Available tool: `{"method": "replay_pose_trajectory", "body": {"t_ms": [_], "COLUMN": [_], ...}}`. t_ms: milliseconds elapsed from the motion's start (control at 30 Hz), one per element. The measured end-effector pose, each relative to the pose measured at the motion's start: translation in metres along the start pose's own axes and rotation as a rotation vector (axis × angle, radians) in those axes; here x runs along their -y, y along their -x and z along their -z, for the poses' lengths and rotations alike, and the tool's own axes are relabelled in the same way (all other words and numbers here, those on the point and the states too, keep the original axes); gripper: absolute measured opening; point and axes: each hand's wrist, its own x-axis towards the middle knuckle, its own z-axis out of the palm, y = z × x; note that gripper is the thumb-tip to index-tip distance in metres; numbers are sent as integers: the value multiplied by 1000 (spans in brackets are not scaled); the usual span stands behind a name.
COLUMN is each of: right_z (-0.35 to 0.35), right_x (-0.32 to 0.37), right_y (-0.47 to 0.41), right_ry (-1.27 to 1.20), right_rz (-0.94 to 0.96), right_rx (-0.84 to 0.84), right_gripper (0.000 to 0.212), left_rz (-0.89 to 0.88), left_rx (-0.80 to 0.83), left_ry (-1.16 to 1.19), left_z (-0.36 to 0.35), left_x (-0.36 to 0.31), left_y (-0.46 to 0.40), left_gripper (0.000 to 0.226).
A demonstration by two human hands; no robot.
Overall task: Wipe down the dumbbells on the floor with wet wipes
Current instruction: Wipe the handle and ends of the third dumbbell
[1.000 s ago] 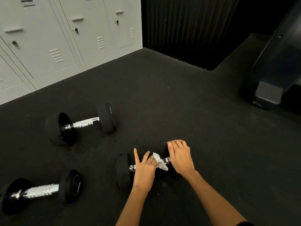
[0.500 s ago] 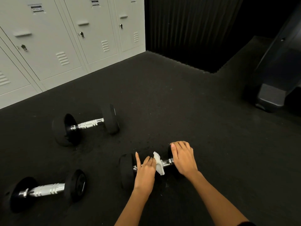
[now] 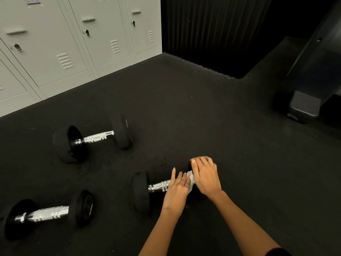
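Three black-headed dumbbells with chrome handles lie on the dark floor. The nearest dumbbell (image 3: 141,191) is in front of me, its handle bare on the left. My left hand (image 3: 178,189) holds a white wet wipe (image 3: 191,179) against the right part of that handle, index finger stretched out. My right hand (image 3: 205,175) rests on top of this dumbbell's right head, which it mostly hides. A second dumbbell (image 3: 92,138) lies farther off to the left, and a third dumbbell (image 3: 48,213) sits at the near left.
White metal lockers (image 3: 73,43) line the far left wall. A dark ribbed wall (image 3: 212,34) stands at the back. The base of a dark gym machine (image 3: 304,106) sits at the right. Black rubber flooring (image 3: 203,117) stretches between them.
My left hand has slid the wipe rightward along the handle toward the right head, baring more chrome on the left. My right hand stays on the head.
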Motion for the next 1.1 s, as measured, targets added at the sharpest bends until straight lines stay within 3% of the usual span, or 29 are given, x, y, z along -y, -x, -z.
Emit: {"method": "replay_pose_trajectory", "body": {"t_ms": [300, 500, 633, 800, 1100], "right_z": [1, 3, 3, 1, 4], "right_x": [1, 2, 3, 2, 1], "right_y": [2, 2, 1, 3, 0], "right_ry": [9, -3, -3, -8, -7], "right_rz": [12, 2, -2, 0, 0], "right_rx": [-6, 7, 1, -2, 37], "right_gripper": [38, 38, 37, 36, 39], "left_rz": [-273, -18, 221, 205, 31], "left_rx": [18, 58, -3, 23, 99], "left_ry": [-236, -32, 226, 194, -197], "left_z": [-15, -9, -1, 7, 11], "left_x": [24, 22, 0, -3, 31], "left_y": [18, 14, -3, -9, 12], "left_gripper": [73, 73, 53, 42, 43]}}
